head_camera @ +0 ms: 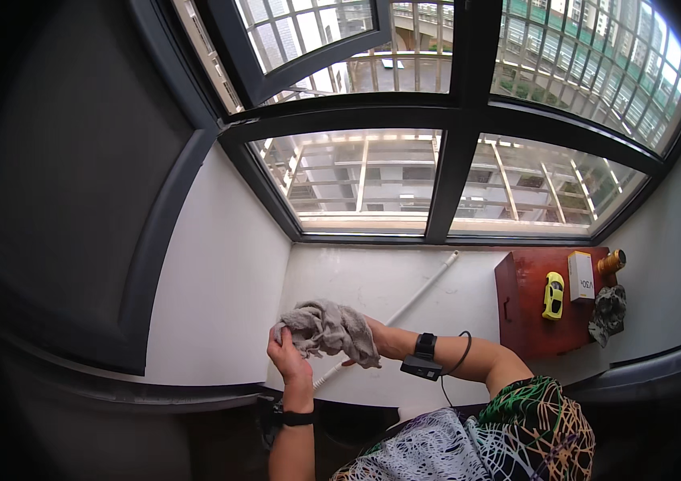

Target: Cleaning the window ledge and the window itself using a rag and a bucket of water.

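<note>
A crumpled grey-beige cloth (328, 324) is held up between both hands above the white window sill (340, 270). My left hand (290, 359) grips its left end, with the thumb over the fabric. At the cloth's right side, my right hand (376, 337) holds it from behind and below; most of those fingers are hidden by the folds. Beneath the cloth a white pole (423, 287) lies slantwise across the sill. Its upper end rests near the window frame, and its ribbed lower end shows just right of my left wrist.
On the right of the sill stands a red-brown wooden box (526, 300). It carries a yellow toy car (554, 296), a white carton (581, 276), an orange cylindrical object (611, 262) and a dark rock-like piece (609, 312). The dark-framed window (436, 180) borders the back; an upper-left sash (316, 57) stands tilted.
</note>
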A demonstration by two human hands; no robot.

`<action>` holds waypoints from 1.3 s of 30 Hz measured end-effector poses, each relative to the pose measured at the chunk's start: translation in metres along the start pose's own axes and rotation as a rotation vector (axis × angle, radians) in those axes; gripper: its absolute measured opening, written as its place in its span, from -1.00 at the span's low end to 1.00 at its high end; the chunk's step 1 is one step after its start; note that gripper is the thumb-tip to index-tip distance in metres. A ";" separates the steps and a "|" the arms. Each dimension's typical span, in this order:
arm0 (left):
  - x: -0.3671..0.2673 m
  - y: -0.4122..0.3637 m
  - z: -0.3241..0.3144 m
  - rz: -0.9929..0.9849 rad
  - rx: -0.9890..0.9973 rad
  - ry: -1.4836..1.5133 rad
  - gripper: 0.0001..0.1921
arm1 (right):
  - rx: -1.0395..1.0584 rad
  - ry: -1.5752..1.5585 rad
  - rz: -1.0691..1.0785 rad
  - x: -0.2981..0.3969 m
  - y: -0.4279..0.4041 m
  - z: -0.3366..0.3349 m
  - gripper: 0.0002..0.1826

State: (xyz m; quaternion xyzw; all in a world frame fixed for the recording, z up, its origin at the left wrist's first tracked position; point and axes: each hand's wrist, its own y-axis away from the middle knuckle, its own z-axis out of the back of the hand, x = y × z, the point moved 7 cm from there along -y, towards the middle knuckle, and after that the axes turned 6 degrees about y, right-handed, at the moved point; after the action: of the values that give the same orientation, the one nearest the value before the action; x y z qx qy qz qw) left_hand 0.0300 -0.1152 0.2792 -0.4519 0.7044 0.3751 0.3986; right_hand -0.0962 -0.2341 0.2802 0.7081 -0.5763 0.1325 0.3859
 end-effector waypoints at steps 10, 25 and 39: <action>0.004 0.112 -0.122 -0.690 1.011 -1.082 -0.41 | 0.046 -0.703 0.281 -0.017 0.008 0.073 -0.52; 0.043 0.070 -0.048 0.051 0.761 -0.490 -0.22 | -1.752 1.607 1.538 0.346 0.238 0.100 -0.19; 0.085 0.068 0.043 0.278 0.491 -0.593 -0.17 | -1.710 1.809 0.986 0.182 0.083 0.328 -0.53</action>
State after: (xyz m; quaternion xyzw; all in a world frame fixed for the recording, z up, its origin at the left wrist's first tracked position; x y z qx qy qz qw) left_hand -0.0468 -0.0843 0.1971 -0.1159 0.6818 0.3603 0.6260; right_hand -0.2026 -0.5962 0.2092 -0.3707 -0.2148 0.2761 0.8604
